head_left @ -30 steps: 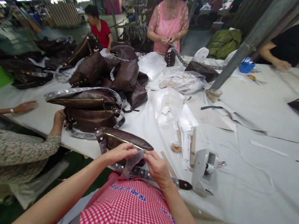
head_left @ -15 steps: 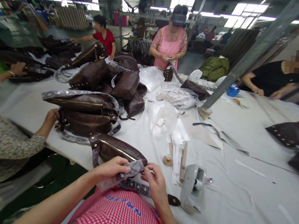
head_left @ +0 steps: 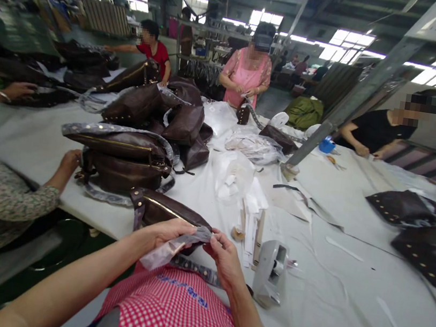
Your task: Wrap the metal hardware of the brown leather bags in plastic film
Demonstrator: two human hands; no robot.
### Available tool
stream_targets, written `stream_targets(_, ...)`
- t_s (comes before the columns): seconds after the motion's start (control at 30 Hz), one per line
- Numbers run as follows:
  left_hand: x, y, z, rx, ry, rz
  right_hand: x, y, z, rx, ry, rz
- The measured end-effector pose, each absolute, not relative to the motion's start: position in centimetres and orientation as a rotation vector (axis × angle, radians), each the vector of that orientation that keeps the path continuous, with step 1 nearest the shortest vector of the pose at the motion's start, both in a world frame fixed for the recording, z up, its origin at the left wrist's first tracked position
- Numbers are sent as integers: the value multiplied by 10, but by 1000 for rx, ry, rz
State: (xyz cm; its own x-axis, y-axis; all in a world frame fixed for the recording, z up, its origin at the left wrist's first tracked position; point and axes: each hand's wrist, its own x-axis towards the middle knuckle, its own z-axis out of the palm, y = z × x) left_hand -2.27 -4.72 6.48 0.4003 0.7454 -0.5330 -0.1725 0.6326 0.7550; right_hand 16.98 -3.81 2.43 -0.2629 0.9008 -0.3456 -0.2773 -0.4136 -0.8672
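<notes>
My left hand [head_left: 176, 232] is closed on a strip of clear plastic wrap [head_left: 164, 255], whose loose end hangs down toward my apron. Close beside it, my right hand [head_left: 225, 252] pinches the same wrap near the end of a dark brown leather handbag [head_left: 166, 210]. The handbag lies at the table edge with its gold zipper facing up. A studded strap [head_left: 197, 270], covered in plastic, runs below my hands across my front. What lies under my fingertips at the bag's end is partly hidden.
A tape dispenser [head_left: 271, 273] stands right of my hands, near paper strips [head_left: 250, 238]. More brown bags [head_left: 125, 172] are stacked at the left, where a co-worker's hand [head_left: 69, 161] touches them. A slanted metal post [head_left: 329, 119] rises from the table.
The plastic wrap has shifted from hanging between my hands to trailing left under my left hand. My right fingers parted slightly, then closed again on the wrap. My view has tilted up and turned right.
</notes>
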Motion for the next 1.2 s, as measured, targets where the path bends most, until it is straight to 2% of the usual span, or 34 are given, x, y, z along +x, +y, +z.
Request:
stream_targets(0.2, -27, -55, 60, 706, 1039, 583, 173, -39, 9, -1116, -860, 1731)
stream_targets(0.4, -52, -77, 55, 610, 938, 522, 182, -43, 15, -1039, -1176, 1711)
stream_targets(0.77, -63, -104, 82, 843, 974, 437, 183, -45, 26, -1048, -1485, 1580)
stream_targets(0.97, -61, -104, 88, 796, 943, 453, 182, -45, 27, -1102, -1382, 1642)
stream_targets(1.2, -62, -102, 101, 757, 947, 474, 174, -48, 4, -1142, -1061, 1715)
